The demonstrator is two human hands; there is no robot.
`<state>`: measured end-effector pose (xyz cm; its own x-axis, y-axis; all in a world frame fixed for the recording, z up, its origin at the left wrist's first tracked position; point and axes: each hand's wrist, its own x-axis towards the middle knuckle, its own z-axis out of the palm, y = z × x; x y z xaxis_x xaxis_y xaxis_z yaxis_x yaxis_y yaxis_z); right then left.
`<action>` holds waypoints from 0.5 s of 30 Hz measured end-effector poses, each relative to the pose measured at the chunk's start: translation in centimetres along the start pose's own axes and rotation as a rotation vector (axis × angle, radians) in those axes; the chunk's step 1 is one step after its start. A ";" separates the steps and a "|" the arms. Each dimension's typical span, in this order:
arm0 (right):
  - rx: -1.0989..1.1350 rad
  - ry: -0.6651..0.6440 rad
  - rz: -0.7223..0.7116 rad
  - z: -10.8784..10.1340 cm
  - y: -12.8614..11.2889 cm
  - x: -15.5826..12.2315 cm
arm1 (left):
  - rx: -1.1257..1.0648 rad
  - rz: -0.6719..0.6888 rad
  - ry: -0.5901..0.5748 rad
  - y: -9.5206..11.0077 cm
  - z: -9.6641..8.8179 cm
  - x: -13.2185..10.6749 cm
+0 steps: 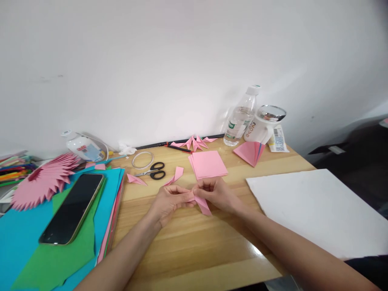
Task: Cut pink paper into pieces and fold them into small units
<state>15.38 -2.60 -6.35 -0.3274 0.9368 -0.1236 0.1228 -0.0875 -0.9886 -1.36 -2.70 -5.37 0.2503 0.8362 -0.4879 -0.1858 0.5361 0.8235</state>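
Both hands meet at the middle of the wooden table, pinching one small folded piece of pink paper [202,205]. My left hand [172,202] grips its left end between thumb and fingers; my right hand [214,193] pinches it at the top, and a flat strip hangs down below. The fingers cover part of the folds. Just behind lies a stack of pink square paper [209,163]. Another folded pink piece [176,176] rests beyond my left hand, and a smaller pink piece [136,180] lies by the black-handled scissors [156,171].
At left, a phone [72,208] lies on green and blue paper [112,182] near a pleated pink ring [45,178]. A tape roll [142,160], water bottle [241,117], mug [257,129] and pink folded fan [250,152] stand or lie behind. A white board [318,210] is at right.
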 end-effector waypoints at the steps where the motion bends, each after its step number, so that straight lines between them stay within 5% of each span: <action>1: -0.018 -0.011 -0.011 0.0 -0.1 0.0 | 0.004 0.004 0.006 0.0 0.0 0.0; 15: -0.013 -0.050 -0.041 -0.4 0.0 0.2 | 0.103 0.116 -0.007 -0.2 0.5 -0.3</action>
<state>15.65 -2.25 -6.33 -0.3792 0.9211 -0.0878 0.1201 -0.0451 -0.9917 -0.93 -3.11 -5.20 0.2394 0.8908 -0.3864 -0.1156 0.4212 0.8996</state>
